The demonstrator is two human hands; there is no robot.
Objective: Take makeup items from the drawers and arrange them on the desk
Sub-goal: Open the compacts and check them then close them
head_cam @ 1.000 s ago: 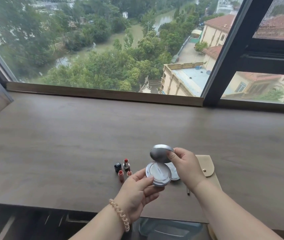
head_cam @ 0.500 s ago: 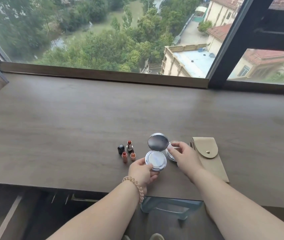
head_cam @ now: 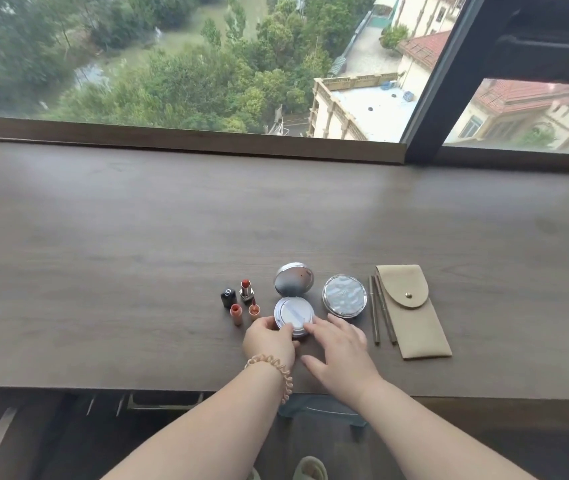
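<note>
the open cushion compact (head_cam: 294,315) sits on the desk (head_cam: 103,254), its mirrored lid (head_cam: 293,278) tilted up beyond the round white base. the left hand (head_cam: 269,337) pinches the base's near-left rim between thumb and fingers; the right hand (head_cam: 340,348) lies loose and spread, only a fingertip or two touching the near-right rim, holding nothing.

just left of the grip stand four small pieces: a black lipstick cap (head_cam: 228,296), an uncapped red lipstick (head_cam: 246,289), and two short coral lip tubes (head_cam: 236,312) nearer the person. just right of it lies a second round compact (head_cam: 344,296), closed, with a glossy patterned top. farther right are two slim bronze pencils (head_cam: 380,311) side by side, then a flat beige pouch (head_cam: 411,310) with a snap flap, matte like felt or suede.

judging from this row, the arranging is well along: several items are already lined up along the near part of the desk, and this compact looks placed, needing only a last nudge. below the grip, under the desk's front edge, an open drawer (head_cam: 165,400) shows; its contents are too dark to read, so what is left to bring out cannot be told.

the desk is dark wood grain, smooth and matte. the compacts are hard shiny plastic or metal and could slide if pushed.
</note>
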